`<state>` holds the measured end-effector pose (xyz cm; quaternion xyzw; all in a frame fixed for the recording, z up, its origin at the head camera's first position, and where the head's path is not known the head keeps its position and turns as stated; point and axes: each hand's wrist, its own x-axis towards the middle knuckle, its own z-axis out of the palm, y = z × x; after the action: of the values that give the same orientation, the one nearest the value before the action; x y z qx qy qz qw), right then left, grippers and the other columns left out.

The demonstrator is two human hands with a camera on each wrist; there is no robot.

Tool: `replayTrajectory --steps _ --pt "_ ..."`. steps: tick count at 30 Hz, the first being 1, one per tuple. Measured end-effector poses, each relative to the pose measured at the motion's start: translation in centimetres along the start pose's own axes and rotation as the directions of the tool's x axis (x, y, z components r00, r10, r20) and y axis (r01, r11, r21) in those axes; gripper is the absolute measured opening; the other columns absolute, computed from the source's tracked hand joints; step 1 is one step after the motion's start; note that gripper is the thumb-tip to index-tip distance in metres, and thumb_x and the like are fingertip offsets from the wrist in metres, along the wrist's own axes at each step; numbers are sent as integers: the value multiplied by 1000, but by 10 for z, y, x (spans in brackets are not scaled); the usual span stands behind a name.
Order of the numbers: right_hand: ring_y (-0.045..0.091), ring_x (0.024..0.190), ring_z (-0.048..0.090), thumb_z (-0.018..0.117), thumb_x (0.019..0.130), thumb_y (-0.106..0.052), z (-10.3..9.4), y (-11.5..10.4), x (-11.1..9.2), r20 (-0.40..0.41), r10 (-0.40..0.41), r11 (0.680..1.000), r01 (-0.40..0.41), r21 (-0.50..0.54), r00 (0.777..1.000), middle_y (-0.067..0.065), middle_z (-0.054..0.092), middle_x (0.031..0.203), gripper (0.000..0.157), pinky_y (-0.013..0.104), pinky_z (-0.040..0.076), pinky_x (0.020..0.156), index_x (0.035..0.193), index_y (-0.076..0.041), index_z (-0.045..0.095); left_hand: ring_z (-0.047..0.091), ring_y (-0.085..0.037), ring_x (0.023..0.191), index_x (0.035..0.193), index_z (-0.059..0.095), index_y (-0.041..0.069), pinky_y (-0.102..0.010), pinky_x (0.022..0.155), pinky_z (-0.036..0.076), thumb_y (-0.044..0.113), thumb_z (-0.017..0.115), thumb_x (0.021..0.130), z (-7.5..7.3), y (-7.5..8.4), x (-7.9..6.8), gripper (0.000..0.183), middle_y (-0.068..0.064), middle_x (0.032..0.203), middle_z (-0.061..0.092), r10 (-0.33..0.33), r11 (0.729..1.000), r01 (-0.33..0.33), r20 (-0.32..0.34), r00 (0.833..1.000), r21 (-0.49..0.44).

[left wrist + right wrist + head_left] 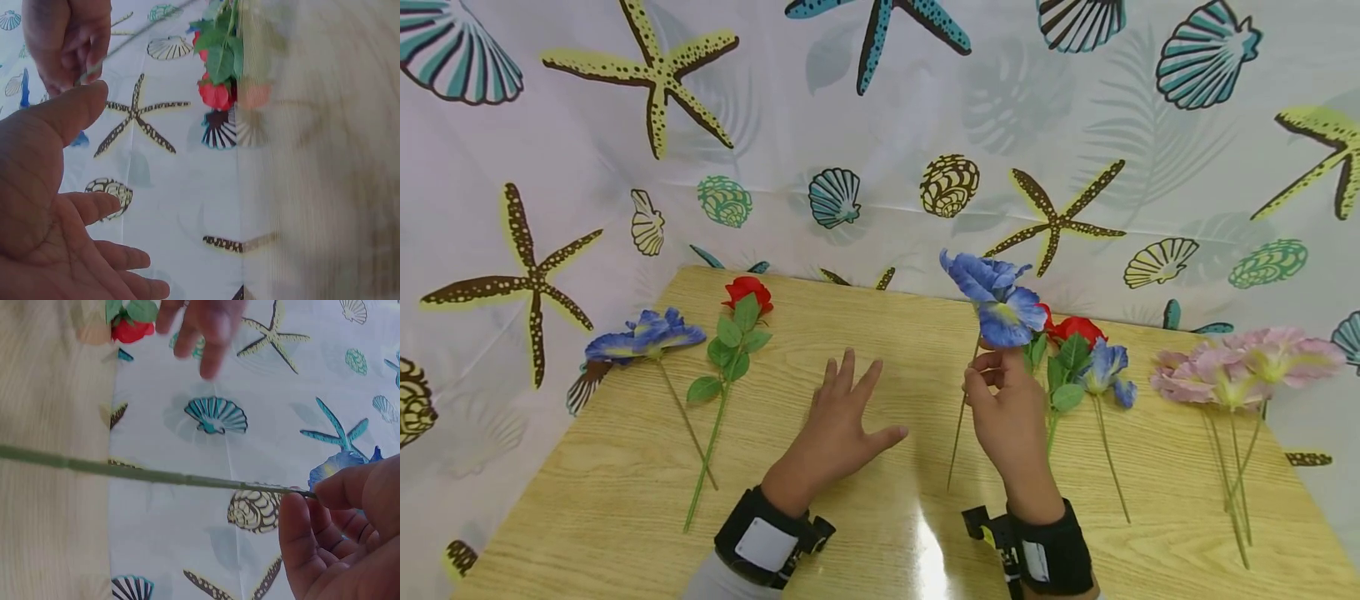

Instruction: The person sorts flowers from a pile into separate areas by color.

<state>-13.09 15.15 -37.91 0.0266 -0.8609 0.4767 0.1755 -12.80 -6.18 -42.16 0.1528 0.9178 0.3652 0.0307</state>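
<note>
My right hand (1011, 417) pinches the green stem of a blue artificial flower (996, 296) between thumb and fingers. The bloom stands above the hand, and the stem slants down toward the table. In the right wrist view the stem (150, 474) runs leftward from the pinching fingertips (297, 515). My left hand (838, 425) hovers over the middle of the table, fingers spread and holding nothing. Its palm and straight fingers (94, 206) show in the left wrist view. Behind the right hand lie red roses (1078, 331) and a smaller blue flower (1105, 371).
On the wooden table (865, 333), a blue flower (647, 335) and a red rose (748, 296) lie at left with stems crossing. Several pink flowers (1240, 371) lie at far right. A cloth printed with shells and starfish (880, 125) hangs behind the table.
</note>
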Motion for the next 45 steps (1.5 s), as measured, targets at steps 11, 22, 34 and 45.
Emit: replayTrajectory --steps 11,22,34,45 --pt "24 87 62 53 98 -8 -35 15 8 -54 50 983 -59 -177 997 11 64 102 28 35 46 61 125 -5 60 -6 -51 145 156 29 5 -71 110 8 46 70 91 -9 -18 -1 87 -31 160 2 -121 990 113 88 989 89" --pt "28 93 59 46 100 -9 -81 53 16 -160 175 928 -217 -302 971 15 61 110 36 36 42 64 135 -3 56 -2 -54 145 154 32 2 -72 109 11 41 68 93 -18 -29 -1 81 -34 158 6 -189 979 183 69 980 93" --pt "30 65 56 44 99 -6 -126 103 10 -211 294 826 -359 -435 932 25 61 112 39 36 40 51 136 3 54 -3 -57 143 153 31 -2 -73 108 10 36 67 95 -39 -42 -2 79 -38 156 4 -266 958 265 -5 964 106" --pt "32 65 51 46 98 -4 -137 128 4 -226 314 790 -386 -476 922 27 60 101 33 38 36 50 127 8 56 0 -60 141 153 31 -3 -75 107 11 38 63 97 -46 -55 -3 76 -39 155 7 -305 935 308 -40 951 174"
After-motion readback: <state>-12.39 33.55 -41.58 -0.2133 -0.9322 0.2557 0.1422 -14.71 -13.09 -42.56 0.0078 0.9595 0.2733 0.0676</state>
